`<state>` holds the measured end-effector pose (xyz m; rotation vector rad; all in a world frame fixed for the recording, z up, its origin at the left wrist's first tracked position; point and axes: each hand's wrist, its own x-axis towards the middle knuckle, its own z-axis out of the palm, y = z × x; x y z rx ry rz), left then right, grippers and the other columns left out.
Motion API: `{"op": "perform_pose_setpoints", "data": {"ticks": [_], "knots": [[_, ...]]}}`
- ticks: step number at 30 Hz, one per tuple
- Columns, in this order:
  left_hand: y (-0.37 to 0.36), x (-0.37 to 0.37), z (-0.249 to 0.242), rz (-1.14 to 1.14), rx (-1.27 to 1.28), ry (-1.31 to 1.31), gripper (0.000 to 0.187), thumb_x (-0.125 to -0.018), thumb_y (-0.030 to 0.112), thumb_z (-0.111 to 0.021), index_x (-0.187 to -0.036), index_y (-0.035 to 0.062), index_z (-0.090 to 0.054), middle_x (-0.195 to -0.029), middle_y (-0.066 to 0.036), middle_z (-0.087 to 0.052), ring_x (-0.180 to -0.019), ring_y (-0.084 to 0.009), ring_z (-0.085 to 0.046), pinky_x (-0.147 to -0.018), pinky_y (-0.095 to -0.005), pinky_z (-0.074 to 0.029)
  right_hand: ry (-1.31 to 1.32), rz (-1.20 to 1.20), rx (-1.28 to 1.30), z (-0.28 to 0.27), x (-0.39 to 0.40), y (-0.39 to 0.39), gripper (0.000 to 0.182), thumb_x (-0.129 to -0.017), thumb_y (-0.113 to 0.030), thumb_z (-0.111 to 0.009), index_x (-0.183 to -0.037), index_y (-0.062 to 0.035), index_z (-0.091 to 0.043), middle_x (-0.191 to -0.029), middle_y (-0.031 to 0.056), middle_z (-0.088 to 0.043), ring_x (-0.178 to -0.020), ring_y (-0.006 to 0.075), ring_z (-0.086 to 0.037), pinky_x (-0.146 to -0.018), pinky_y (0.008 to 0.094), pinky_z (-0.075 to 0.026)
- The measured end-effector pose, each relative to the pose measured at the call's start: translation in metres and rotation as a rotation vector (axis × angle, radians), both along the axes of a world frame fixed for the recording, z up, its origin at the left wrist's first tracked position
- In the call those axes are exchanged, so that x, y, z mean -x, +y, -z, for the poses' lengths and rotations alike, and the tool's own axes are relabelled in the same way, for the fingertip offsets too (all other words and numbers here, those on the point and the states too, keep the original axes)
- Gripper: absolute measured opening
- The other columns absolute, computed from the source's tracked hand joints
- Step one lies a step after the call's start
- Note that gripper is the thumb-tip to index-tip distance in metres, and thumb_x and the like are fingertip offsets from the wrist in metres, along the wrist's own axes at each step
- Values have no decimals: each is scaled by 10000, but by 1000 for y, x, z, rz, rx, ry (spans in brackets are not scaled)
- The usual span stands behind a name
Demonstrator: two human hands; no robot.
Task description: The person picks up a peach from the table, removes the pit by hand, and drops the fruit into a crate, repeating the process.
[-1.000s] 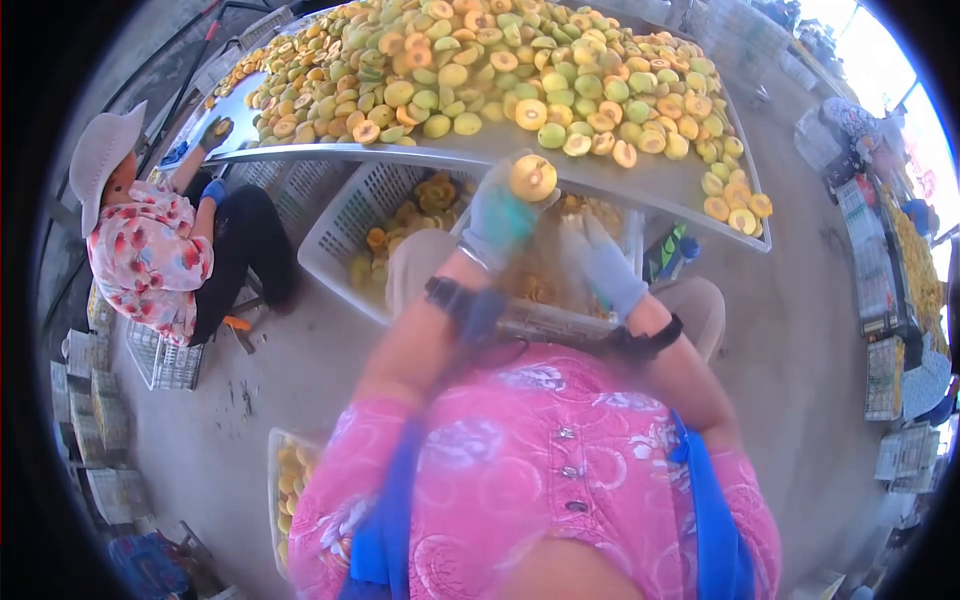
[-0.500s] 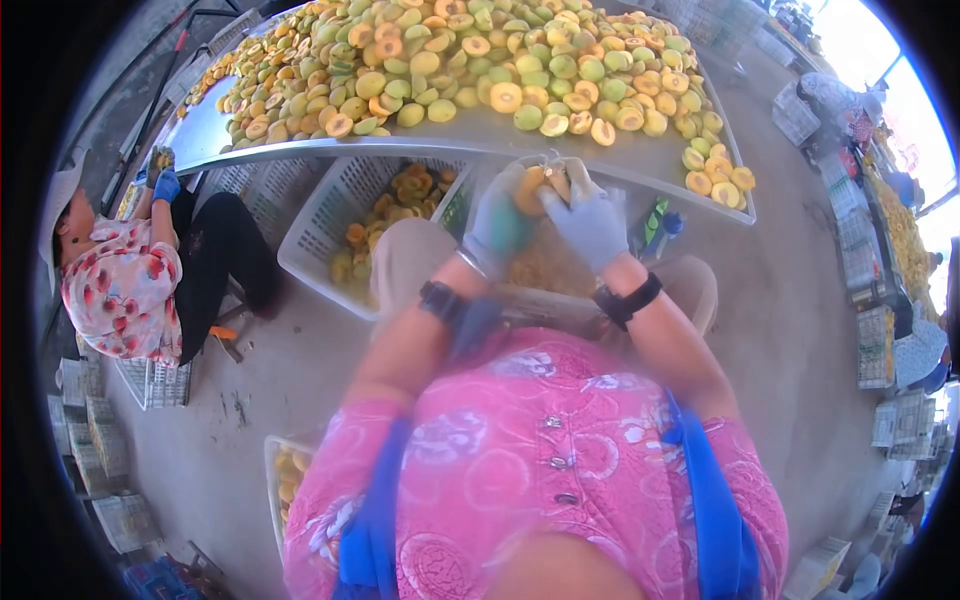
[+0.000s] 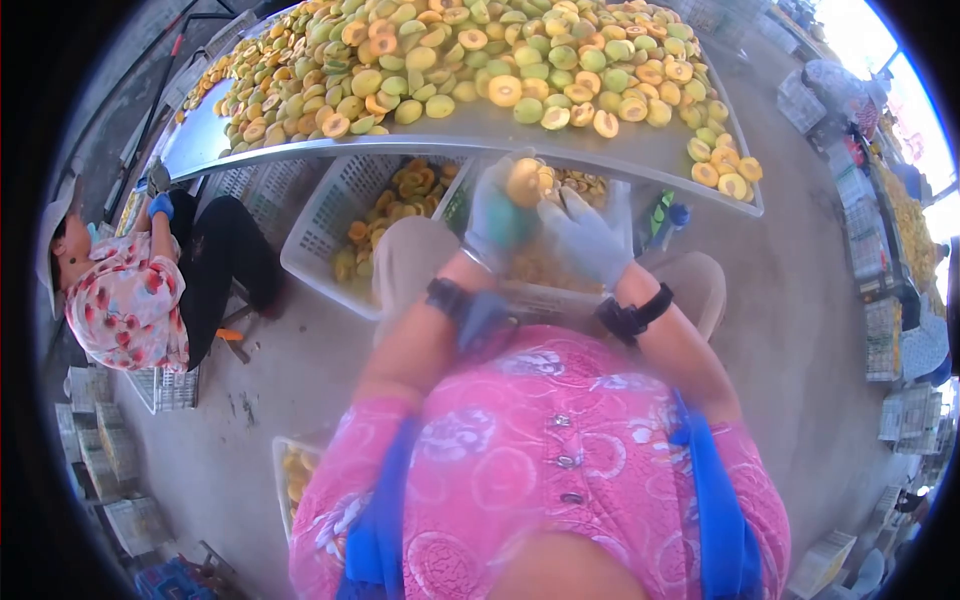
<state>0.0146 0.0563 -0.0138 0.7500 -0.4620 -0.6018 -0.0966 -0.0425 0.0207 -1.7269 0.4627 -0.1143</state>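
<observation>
Left hand: the gloved left hand (image 3: pixel 492 212) is closed around a stone fruit (image 3: pixel 526 182), held up in front of the person's body, just short of the surface's near edge.
Right hand: the gloved right hand (image 3: pixel 592 238) has its fingers reaching toward that fruit, slightly apart; blur hides whether they touch it or pinch anything.
Wrists: a dark band (image 3: pixel 636 316) circles the right one, another (image 3: pixel 448 296) the left.
Metal surface: the surface (image 3: pixel 640 168) carries a broad heap of stone-fruit halves (image 3: pixel 480 62), yellow, green and orange, some cut side up; a small cluster sits at its right corner.
Below the surface: a white perforated crate (image 3: pixel 322 222) with fruit pieces stands left of the knees; a pale bin (image 3: pixel 562 300) sits under the hands.
Neighbour: a person in a floral shirt (image 3: pixel 128 300) sits at left, one blue glove (image 3: pixel 160 206) near the surface.
Edges: a metal rim (image 3: pixel 400 143) runs along the near side.
Moving room: grey floor (image 3: pixel 800 350) stretches between the right elbow and crates (image 3: pixel 882 340) at far right.
</observation>
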Motion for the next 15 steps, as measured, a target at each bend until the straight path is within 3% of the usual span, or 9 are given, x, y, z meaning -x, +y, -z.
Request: {"op": "perform_pose_setpoints", "data": {"ticks": [2,3,8,9,11,12,13,14,15], "knots": [[-1,6,1,-192,-159,-369,308,-975,191,-496,-1200,-18,-526,-1040,-84,-608,-914,-165,-609,-807,-290,-510,-46,-29,3,0,0,-2,598,-950,-373,-544,-1396,4,-416,-886,47,-606,-560,77,-528,-479,240,-415],[-2,7,2,-190,-159,-369,308,-975,191,-496,-1200,-18,-526,-1040,-84,-608,-914,-165,-609,-807,-290,-510,-46,-26,2,1,0,-2,598,-950,-373,-544,-1396,4,-416,-886,47,-606,-560,77,-528,-479,240,-415],[-6,3,9,12,55,35,284,-998,135,-463,-1240,-3,-518,-1079,-96,-601,-974,-159,-592,-851,-296,-510,-172,-26,39,24,-7,-6,538,-986,-336,-499,-1348,59,-447,-1055,117,-618,-906,168,-601,-805,287,-493],[-8,3,28,10,58,28,284,-998,135,-463,-1240,-3,-518,-1079,-96,-601,-974,-159,-592,-851,-296,-510,-178,-29,42,42,-5,-10,538,-986,-336,-499,-1348,59,-447,-1055,117,-618,-906,168,-601,-805,287,-493],[-13,-5,65,-6,19,7,235,-1001,155,-450,-1177,33,-549,-1081,-91,-616,-988,-188,-595,-878,-314,-503,-324,-172,295,71,-9,-19,450,-1013,-269,-463,-1314,65,-487,-1186,122,-596,-1111,188,-537,-975,307,-426],[0,9,27,-360,-180,-812,214,-1000,168,-462,-1152,50,-554,-1075,-80,-607,-978,-176,-586,-867,-293,-494,-320,-151,11,63,-14,-11,388,-1023,-211,-442,-1293,59,-515,-1231,111,-584,-1138,185,-530,-984,297,-427],[1,2,31,-117,-161,-492,200,-991,163,-478,-1147,58,-546,-1068,-81,-594,-949,-176,-583,-849,-294,-495,-428,-148,110,56,-7,-5,385,-1019,-211,-453,-1293,50,-519,-1222,110,-588,-1131,185,-532,-981,301,-428],[-8,10,37,-214,-150,-332,232,-990,210,-474,-1142,46,-535,-1040,-91,-583,-928,-195,-584,-817,-306,-505,-372,-126,143,48,-1,1,386,-1020,-217,-448,-1295,45,-519,-1224,101,-585,-1129,182,-530,-984,305,-427],[-7,14,27,-133,-57,-94,248,-989,227,-462,-1134,38,-528,-1022,-94,-579,-911,-201,-584,-810,-315,-508,-199,-46,-89,45,-6,2,372,-1018,-218,-453,-1284,31,-529,-1204,84,-587,-1097,165,-530,-955,308,-437]]}}
